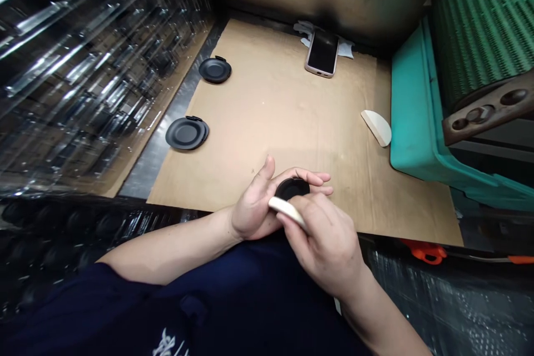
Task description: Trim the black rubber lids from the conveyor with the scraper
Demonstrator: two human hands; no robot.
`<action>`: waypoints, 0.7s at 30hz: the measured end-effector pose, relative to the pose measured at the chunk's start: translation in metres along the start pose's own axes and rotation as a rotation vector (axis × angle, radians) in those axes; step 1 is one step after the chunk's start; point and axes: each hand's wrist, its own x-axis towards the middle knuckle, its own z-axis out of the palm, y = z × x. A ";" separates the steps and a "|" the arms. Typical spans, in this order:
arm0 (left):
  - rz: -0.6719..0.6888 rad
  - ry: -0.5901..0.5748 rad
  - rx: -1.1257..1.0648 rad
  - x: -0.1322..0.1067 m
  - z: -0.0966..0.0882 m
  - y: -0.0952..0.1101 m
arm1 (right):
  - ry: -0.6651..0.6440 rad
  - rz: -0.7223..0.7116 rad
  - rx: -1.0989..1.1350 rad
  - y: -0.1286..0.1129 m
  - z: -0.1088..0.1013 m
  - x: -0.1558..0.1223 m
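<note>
My left hand (261, 200) is turned palm up near the front edge of the cardboard, thumb sticking up, holding a small round black plastic piece (291, 187) on its fingers. Between the thumb and fingers of my right hand (327, 233) is a pale, flat pad (287, 211) with a rounded edge. This pad is held over the black piece and partly covers it. A similar off-white half-round pad (377, 127) lies at the right. Two black oval dish-like pieces, one farther back (215, 70) and one nearer (187, 133), rest along the left side.
Brown cardboard (267, 105) covers the worktop. At the back a phone (322, 53) lies on crumpled tissue. A turquoise bin (411, 105) stands right, below a ridged green roller (484, 28). Stacked clear plastic trays (92, 67) fill the left. An orange-handled tool (428, 252) lies front right.
</note>
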 end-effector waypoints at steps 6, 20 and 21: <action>0.002 0.022 0.006 0.000 0.000 0.000 | 0.011 0.018 0.016 0.001 -0.002 -0.002; 0.225 0.193 0.010 0.002 0.005 -0.005 | -0.003 0.078 -0.073 0.000 0.007 -0.016; 0.216 0.181 -0.005 0.002 0.004 -0.004 | 0.012 0.103 -0.110 0.002 0.005 -0.018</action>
